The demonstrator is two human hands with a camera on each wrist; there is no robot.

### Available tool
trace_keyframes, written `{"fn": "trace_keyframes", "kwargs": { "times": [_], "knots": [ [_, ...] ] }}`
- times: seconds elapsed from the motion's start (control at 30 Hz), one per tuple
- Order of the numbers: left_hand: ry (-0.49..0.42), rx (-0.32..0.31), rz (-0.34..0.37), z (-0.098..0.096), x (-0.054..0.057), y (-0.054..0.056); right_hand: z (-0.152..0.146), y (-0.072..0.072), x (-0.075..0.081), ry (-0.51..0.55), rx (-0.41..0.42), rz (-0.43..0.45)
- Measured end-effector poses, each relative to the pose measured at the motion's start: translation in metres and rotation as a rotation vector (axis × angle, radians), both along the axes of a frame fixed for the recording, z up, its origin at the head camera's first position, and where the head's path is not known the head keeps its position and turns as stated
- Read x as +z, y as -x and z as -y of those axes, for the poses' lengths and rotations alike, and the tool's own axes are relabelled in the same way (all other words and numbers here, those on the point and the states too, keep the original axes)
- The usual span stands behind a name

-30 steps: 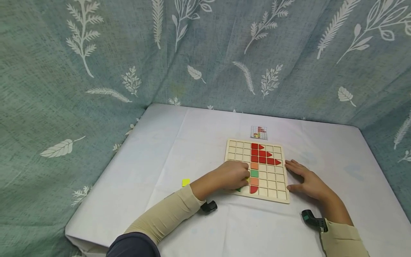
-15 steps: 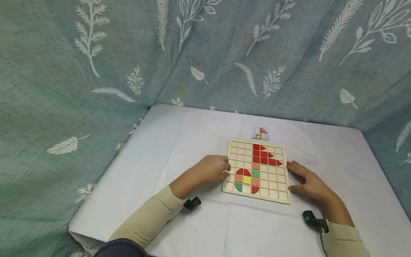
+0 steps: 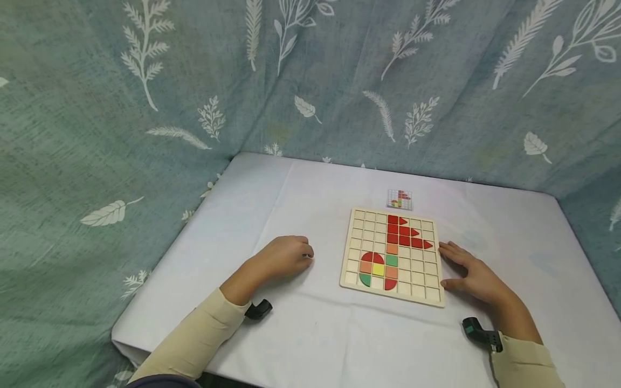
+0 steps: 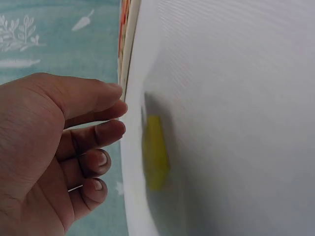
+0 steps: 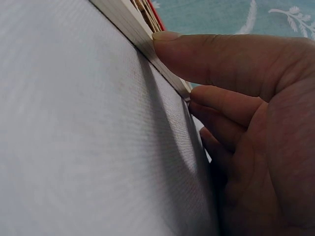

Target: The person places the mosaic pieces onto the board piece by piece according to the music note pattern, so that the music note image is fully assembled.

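My left hand is over the white tablecloth, left of the wooden grid board. In the left wrist view its fingers are loosely bent and hold nothing, with a yellow square tile on the cloth close by. The hand hides that tile in the head view. My right hand touches the board's right edge with thumb and fingertips, its fingers relaxed. Red squares and triangles form a stepped flag on the board. Below it sit orange, green, red and yellow pieces, among them a yellow square in its cell.
A small printed pattern card lies behind the board. Black wrist cameras stick out by each forearm. A blue-green leaf-print curtain hangs behind the table and along its left side.
My left hand has let go of a yellow tile in the board's lower left part and moved left, off the board, towards the loose yellow tile. The right hand stays at the board's edge.
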State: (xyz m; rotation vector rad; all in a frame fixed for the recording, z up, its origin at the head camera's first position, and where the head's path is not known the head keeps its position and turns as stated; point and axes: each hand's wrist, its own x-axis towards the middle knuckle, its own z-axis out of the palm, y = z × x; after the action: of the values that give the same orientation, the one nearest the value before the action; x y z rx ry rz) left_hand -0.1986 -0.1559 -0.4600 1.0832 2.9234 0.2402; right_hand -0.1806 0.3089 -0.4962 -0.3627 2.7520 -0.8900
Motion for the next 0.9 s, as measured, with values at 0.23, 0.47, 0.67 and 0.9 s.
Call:
{"fn": "trace_keyframes", "kwargs": {
  "times": [0.23, 0.47, 0.67, 0.9],
  "knots": [
    [-0.074, 0.025, 0.055, 0.023, -0.004, -0.012, -0.001, 0.002, 0.001, 0.018, 0.007, -0.002],
    [-0.087, 0.062, 0.109, 0.038, -0.005, -0.022, 0.001, 0.001, 0.003, 0.014, -0.001, -0.005],
    [-0.07, 0.061, 0.145, 0.044, -0.005, -0.021, 0.001, 0.0, 0.003, 0.022, -0.006, -0.001],
    [-0.072, 0.002, 0.138, 0.04, -0.005, -0.017, 0.001, 0.0, 0.004, 0.021, -0.008, -0.001]
  ]
}}
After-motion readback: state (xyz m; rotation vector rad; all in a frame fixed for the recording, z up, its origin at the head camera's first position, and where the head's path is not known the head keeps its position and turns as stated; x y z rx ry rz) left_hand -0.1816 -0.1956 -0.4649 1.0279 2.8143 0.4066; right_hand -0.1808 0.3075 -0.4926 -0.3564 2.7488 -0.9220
